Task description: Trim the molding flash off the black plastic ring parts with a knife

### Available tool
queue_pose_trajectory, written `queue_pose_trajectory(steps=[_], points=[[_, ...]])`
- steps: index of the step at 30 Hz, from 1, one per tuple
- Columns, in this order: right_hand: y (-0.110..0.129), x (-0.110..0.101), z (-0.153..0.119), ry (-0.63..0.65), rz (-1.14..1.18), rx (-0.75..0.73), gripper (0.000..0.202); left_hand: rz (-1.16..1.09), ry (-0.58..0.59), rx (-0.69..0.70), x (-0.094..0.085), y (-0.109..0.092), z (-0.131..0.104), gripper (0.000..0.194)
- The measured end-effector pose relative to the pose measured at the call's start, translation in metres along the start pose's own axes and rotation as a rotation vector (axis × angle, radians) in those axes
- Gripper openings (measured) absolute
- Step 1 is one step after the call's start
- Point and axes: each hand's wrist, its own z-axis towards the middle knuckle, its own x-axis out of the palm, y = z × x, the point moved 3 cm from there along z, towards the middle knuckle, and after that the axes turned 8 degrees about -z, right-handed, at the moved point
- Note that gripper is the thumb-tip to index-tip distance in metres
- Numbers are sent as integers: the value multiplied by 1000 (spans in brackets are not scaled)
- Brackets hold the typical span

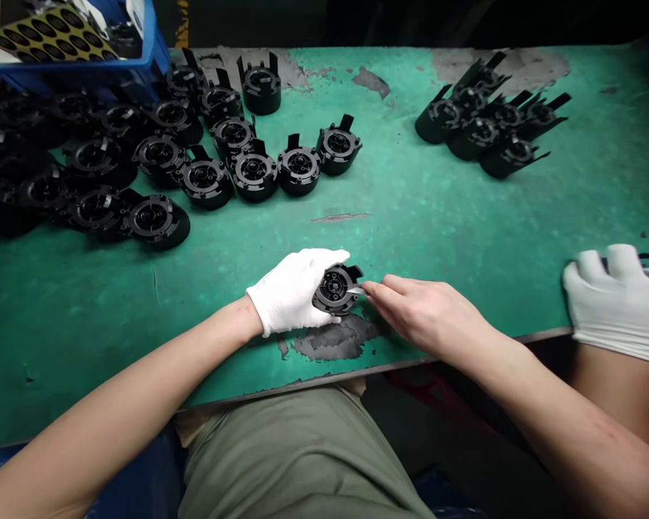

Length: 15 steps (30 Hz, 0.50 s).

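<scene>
My left hand (301,290), in a white glove, is wrapped round a round black plastic housing (335,288) close to the table's front edge. The housing's ribbed, ringed face is turned up, and a dark tab sticks out at its upper right. Bare and pinched, my right hand (419,306) holds a small pale pointed piece (355,290) by its right end. The tip of that piece lies over the right side of the housing's face; whether it touches cannot be made out. Its kind is too small to tell.
Several similar black housings (255,171) crowd the left of the green table (249,267). Another cluster (473,137) stands at the back right. A blue bin (151,58) holds a sheet of dark oval stickers (54,36). Another person's gloved hand (621,303) rests at the right edge.
</scene>
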Motion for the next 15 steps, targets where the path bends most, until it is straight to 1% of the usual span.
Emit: queue_pose_trajectory(steps=[3,6,8,12,15], points=[[-2,-3,1,-8,-6,-91,24,-25,1,-17,0,-1,1,87],[-5,-5,2,-43,7,-159,23,-47,-13,-30,-1,-2,3,84],[-7,-6,4,-59,11,-181,24,-52,5,-42,-1,-3,5,78],[-13,-2,7,-25,56,-216,25,-53,57,-64,-2,-5,7,69],[-21,2,5,-52,128,-181,22,-61,57,-93,-4,-6,8,72]])
